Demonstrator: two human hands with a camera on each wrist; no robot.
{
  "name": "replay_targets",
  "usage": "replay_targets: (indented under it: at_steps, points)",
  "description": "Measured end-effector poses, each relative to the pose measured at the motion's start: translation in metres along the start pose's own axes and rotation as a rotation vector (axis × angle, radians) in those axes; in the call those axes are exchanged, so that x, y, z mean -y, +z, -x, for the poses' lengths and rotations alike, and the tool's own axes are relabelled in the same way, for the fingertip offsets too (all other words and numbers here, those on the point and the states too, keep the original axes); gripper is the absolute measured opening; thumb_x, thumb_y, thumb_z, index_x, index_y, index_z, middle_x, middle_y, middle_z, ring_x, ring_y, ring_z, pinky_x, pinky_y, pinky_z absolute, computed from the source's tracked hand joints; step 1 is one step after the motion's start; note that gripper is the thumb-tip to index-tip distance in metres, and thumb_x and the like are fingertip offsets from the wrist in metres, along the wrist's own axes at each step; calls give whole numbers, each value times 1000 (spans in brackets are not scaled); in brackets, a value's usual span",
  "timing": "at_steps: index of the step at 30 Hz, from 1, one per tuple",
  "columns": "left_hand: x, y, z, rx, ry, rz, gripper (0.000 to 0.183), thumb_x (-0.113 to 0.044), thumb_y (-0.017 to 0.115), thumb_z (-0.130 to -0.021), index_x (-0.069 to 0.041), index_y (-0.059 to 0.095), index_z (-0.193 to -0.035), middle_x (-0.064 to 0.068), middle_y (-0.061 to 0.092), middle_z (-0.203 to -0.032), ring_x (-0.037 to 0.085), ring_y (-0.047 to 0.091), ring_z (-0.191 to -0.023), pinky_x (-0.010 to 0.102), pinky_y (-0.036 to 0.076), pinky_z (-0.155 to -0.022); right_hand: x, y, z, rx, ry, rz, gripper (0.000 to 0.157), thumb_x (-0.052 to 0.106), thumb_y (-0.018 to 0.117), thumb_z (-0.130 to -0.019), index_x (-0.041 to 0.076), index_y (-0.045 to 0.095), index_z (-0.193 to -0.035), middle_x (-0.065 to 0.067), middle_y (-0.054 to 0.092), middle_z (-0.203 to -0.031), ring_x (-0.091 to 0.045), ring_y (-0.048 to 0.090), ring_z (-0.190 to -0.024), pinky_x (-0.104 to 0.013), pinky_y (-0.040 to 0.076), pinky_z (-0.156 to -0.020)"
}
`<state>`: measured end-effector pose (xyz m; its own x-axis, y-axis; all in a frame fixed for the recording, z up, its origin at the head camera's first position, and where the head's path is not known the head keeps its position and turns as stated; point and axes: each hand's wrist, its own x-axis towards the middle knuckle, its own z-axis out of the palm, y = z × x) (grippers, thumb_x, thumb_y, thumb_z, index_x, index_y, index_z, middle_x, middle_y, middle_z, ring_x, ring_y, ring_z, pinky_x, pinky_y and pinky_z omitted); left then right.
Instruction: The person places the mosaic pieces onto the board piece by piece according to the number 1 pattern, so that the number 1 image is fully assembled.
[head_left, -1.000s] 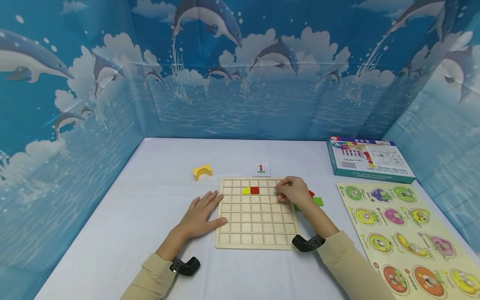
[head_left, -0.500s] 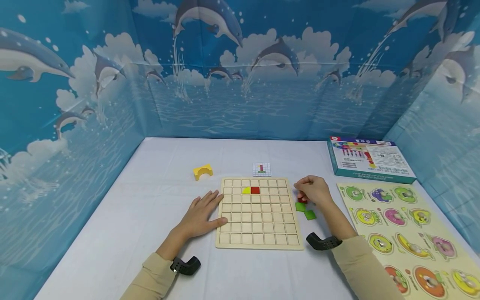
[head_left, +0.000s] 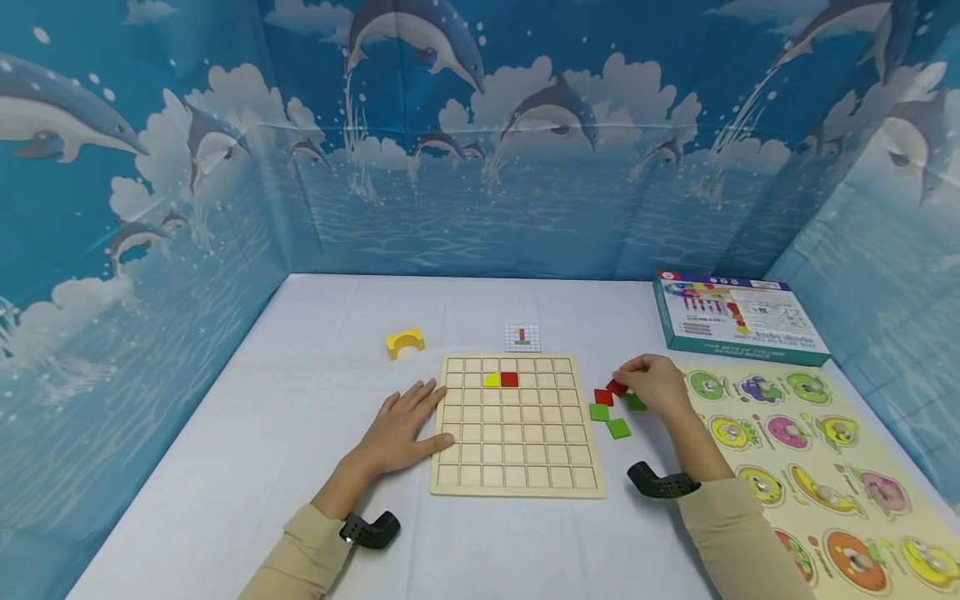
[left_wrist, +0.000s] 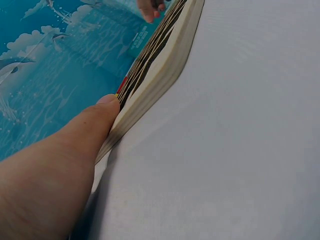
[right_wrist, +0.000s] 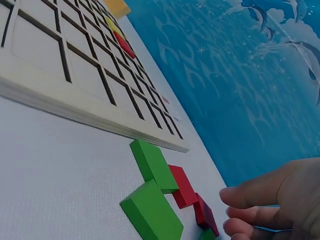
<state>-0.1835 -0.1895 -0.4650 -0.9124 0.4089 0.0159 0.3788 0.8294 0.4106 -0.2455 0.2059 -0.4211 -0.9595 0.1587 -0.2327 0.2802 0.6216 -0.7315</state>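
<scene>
My left hand rests flat on the left edge of the wooden grid board, its thumb over the rim in the left wrist view. On the board, a yellow piece sits beside a red square tile. To the right of the board, my right hand is at a red tile. Its thumb and fingers are slightly bent, with a small gap to that tile in the right wrist view. Another red tile and several green tiles lie close by.
Behind the board lie a small pattern card and a yellow arch block. A boxed set stands at the back right. A fruit puzzle board covers the right side of the table.
My right hand has moved right from over the board to the loose tiles, uncovering red and green ones. My left hand has stayed in place.
</scene>
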Motion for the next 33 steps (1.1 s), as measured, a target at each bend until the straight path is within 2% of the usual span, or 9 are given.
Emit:
replay_targets:
  at_steps: [7,18,33]
  points:
    - [0,-1,0,-1,-1,-6,82,-62,52,-91,-15,30,-155,7,23,-160,26,15,-148,53,9,-116,-5,0,0,47,-35,76,29,22,69,-91,-3,63,-103,-16,60,-93,-27,51,-85,-32,43,-67]
    - [-1,-3,-2,-6,9,-3,82,-61,54,-91,-14,31,-154,8,23,-160,26,15,-148,53,9,-116,-4,5,1,42,-49,127,26,20,71,-89,-2,61,-99,-14,58,-87,-26,51,-80,-29,40,-61]
    - [0,1,0,-2,5,6,82,-62,53,-91,-14,30,-155,7,22,-160,26,14,-148,53,9,-116,-3,7,0,63,-86,102,23,17,70,-90,1,56,-99,-11,56,-84,-24,51,-76,-30,41,-61]
